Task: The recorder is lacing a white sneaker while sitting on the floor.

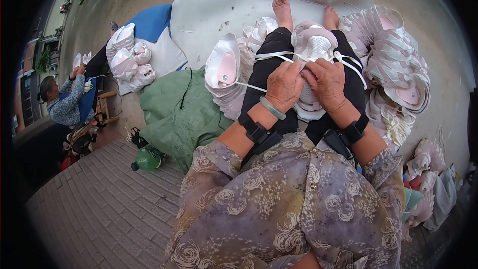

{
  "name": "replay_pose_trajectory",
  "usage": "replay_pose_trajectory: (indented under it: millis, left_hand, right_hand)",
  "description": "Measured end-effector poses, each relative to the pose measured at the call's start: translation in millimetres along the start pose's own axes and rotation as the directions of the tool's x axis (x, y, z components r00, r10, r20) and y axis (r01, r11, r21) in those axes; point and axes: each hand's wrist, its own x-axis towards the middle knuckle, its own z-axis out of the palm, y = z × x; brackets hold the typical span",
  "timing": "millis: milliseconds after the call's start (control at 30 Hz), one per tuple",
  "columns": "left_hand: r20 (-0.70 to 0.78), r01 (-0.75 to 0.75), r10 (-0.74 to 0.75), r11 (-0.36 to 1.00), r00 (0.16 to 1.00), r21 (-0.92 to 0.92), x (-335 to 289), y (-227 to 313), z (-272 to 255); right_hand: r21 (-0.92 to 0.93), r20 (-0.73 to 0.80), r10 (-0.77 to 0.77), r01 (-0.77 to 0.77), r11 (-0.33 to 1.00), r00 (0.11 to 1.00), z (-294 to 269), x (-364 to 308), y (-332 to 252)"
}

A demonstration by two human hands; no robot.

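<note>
A white and pale pink shoe upper [319, 46] lies across my lap, between my thighs. Over its middle my left hand [286, 84] and my right hand [326, 82] come together, fingers bent and fingertips almost meeting. My left hand is closed in a pinch on a white shoelace [251, 87], which trails out to the left. The right one is closed on the upper's edge near the lace openings; its fingertips are partly hidden. More white lace [351, 65] loops over my right thigh.
Nested stacks of uppers stand left [227, 67] and right [398, 60] of my legs. A green cloth bundle [172, 112] and a green bottle [148, 158] lie at the left. Another person [69, 97] sits farther left beside an uppers pile [130, 62]. A pale sheet [214, 5] covers the ground ahead.
</note>
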Motion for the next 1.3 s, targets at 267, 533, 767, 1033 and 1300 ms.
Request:
replay_pose_trajectory:
  millis: [267,533,767,1033,1300]
  left_hand:
    - [0.083,0.023,-0.020,0.999,0.996,-0.037,7.5,-18.0,-0.3]
    - [0.101,-0.009,-0.002,0.993,0.995,0.115,4.6,-6.6,6.1]
    - [0.086,-0.005,-0.009,0.985,0.996,0.170,-3.2,-4.6,4.6]
    - [-0.053,0.009,-0.007,0.999,0.999,0.042,0.3,1.2,6.4]
    - [-0.308,0.221,-0.390,0.858,0.868,-0.463,38.9,-15.9,7.6]
  right_hand:
    - [-0.175,0.090,-0.141,0.155,0.972,0.986,8.5,6.3,-3.7]
    - [-0.245,0.161,-0.233,0.267,0.932,0.959,-32.0,-5.7,-3.4]
    - [-0.414,-0.004,0.491,-0.449,0.792,0.871,-127.9,-199.1,142.5]
    - [-0.429,0.222,0.523,-0.400,0.810,0.823,-107.9,-231.2,146.8]
    - [0.073,0.011,-0.026,0.025,0.997,1.000,-70.5,-69.2,49.4]
